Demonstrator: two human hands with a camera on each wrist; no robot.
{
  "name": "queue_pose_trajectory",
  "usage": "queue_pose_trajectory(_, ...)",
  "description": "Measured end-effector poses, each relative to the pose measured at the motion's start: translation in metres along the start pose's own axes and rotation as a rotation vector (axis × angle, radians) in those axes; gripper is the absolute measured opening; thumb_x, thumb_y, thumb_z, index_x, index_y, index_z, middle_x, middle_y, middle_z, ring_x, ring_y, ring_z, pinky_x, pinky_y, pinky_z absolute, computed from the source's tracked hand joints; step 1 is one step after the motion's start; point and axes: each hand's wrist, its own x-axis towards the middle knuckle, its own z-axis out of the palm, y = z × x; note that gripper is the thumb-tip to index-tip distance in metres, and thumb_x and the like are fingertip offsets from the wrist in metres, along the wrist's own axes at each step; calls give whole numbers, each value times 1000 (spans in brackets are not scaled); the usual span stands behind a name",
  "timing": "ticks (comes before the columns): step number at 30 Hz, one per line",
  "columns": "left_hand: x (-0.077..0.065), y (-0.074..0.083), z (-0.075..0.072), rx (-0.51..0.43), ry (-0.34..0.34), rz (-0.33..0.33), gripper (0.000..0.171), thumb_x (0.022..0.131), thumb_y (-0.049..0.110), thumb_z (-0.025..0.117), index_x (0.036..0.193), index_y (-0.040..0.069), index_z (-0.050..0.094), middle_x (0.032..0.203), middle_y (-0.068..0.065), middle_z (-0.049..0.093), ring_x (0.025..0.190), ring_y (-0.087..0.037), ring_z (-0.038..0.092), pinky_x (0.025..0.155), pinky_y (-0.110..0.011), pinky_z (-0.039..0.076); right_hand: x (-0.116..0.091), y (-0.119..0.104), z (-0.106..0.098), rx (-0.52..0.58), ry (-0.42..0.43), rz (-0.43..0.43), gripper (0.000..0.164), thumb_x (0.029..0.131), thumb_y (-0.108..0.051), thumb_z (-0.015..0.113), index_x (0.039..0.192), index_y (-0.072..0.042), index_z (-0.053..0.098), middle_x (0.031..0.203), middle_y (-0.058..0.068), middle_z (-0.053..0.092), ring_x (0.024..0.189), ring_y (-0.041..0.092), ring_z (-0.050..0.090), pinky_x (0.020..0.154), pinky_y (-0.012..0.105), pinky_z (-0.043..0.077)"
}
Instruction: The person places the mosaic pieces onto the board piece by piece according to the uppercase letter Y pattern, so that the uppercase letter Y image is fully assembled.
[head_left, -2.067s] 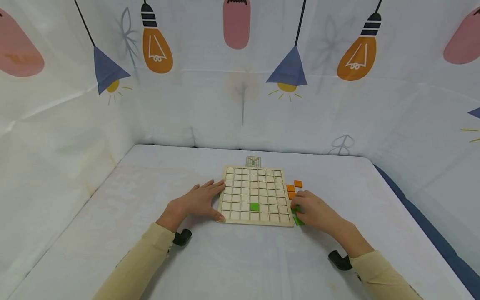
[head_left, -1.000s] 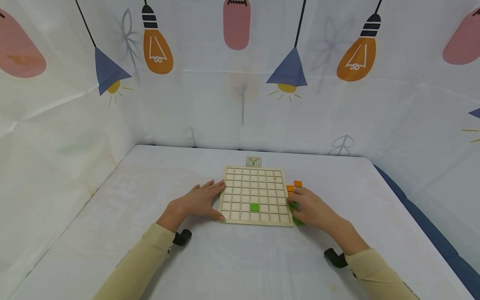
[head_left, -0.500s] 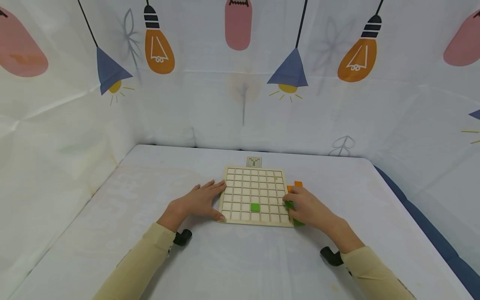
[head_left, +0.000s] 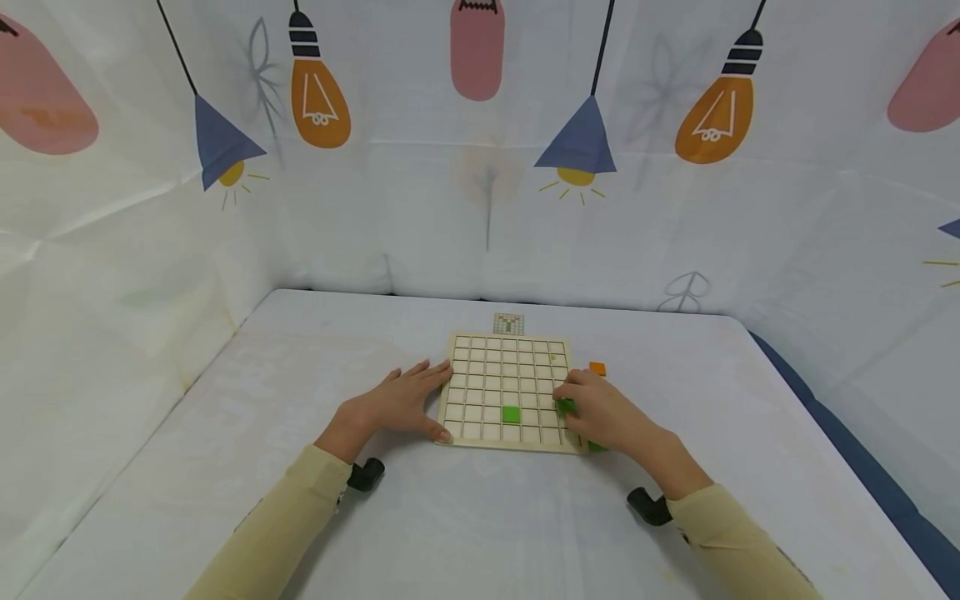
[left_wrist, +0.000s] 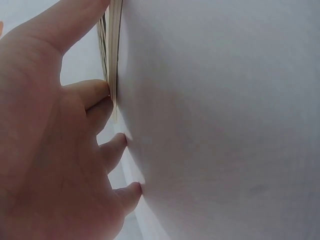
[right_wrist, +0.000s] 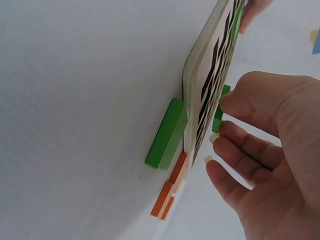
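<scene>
A square wooden grid board (head_left: 487, 382) lies on the table. My left hand (head_left: 397, 404) rests spread at its left side, the thumb on the near corner and fingertips at the edge. Over the board's right columns, my right hand (head_left: 609, 410) pinches a green square tile (head_left: 566, 406) between thumb and fingers. The right wrist view shows this held tile (right_wrist: 218, 122) tilted close above the grid. Another green tile (head_left: 512, 414) sits in a cell near the front. One more green tile (right_wrist: 167, 135) lies beside the board's right edge, mostly hidden by the right hand in the head view.
Orange tiles (right_wrist: 164, 200) lie by the board's right side; one orange tile (head_left: 597, 368) shows past the right hand. A small card with a coloured grid pattern (head_left: 508, 324) lies behind the board. White cloth with printed lamps hangs behind the table (head_left: 352, 333).
My right hand has moved left from the tiles beside the board to over its right columns, carrying a green tile. The left hand stays at the board's left edge.
</scene>
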Motion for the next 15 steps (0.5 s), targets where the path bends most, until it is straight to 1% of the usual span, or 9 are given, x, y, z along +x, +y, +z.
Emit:
queue_pose_trajectory(5, 0, 0, 1, 9, -9, -15, 115, 71, 66, 78, 160, 21, 20, 168, 5, 16, 157, -28, 9, 122, -63, 11, 5, -4, 1, 24, -22, 16, 26, 80, -3, 71, 105, -11, 74, 97, -2, 60, 85, 11, 48, 73, 27, 48)
queue_pose_trajectory(9, 1, 1, 0, 8, -11, -18, 116, 71, 68, 77, 160, 21, 20, 168, 6, 16, 157, -28, 9, 122, -63, 11, 8, -6, 2, 18, -41, 25, 26, 83, -5, 71, 108, -13, 74, 97, -4, 59, 86, 11, 46, 74, 26, 46)
queue_pose_trajectory(15, 0, 2, -1, 9, -15, -16, 115, 72, 66, 77, 160, 20, 20, 168, 5, 15, 157, -29, 9, 122, -64, 11, 12, -9, 3, 29, -23, -11, 26, 83, -4, 71, 108, -11, 74, 95, -4, 59, 85, 11, 47, 72, 25, 46)
